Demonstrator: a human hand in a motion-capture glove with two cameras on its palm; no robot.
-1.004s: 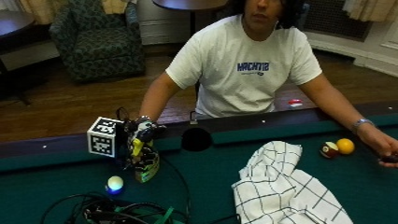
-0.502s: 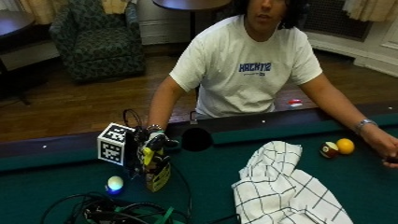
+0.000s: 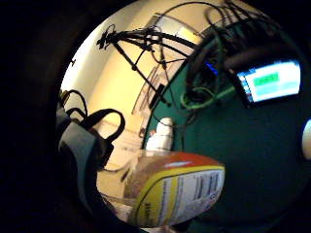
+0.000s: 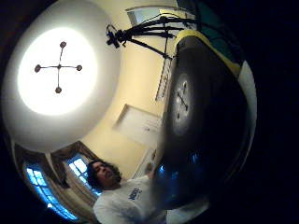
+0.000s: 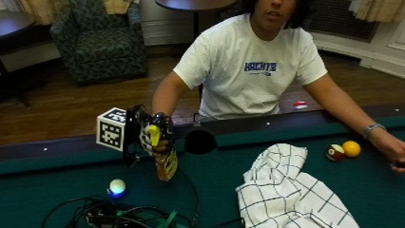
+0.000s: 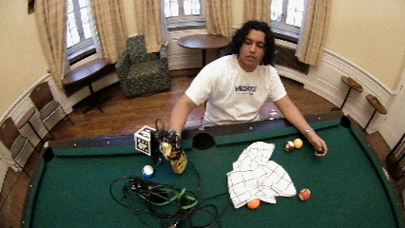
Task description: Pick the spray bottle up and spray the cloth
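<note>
The person's black-gloved right hand [image 5: 154,137] is raised just above the green felt pool-table surface [image 5: 57,175], close to the near rail beside the side pocket [image 5: 200,141], with the forearm coming down from the shoulder over the rail. Its grip is curled round the upper part of an amber plastic spray bottle with a yellow label [image 5: 166,165]; the yellow trigger head shows among the fingers. The bottle's long axis is near vertical, slightly tilted, with the head up in the hand and the base down towards the felt; whether the base touches the surface cannot be told. The little-finger palm view shows the labelled bottle body [image 3: 177,194] close against the palm, above the felt.

The white cloth with a dark grid pattern [image 5: 288,192] lies crumpled on the surface, well apart from the bottle on the side of the person's bare left hand [image 5: 392,154], which rests on the felt near two billiard balls [image 5: 343,150]. A white ball [image 5: 117,186] and a tangle of cables [image 5: 126,216] lie near the bottle.
</note>
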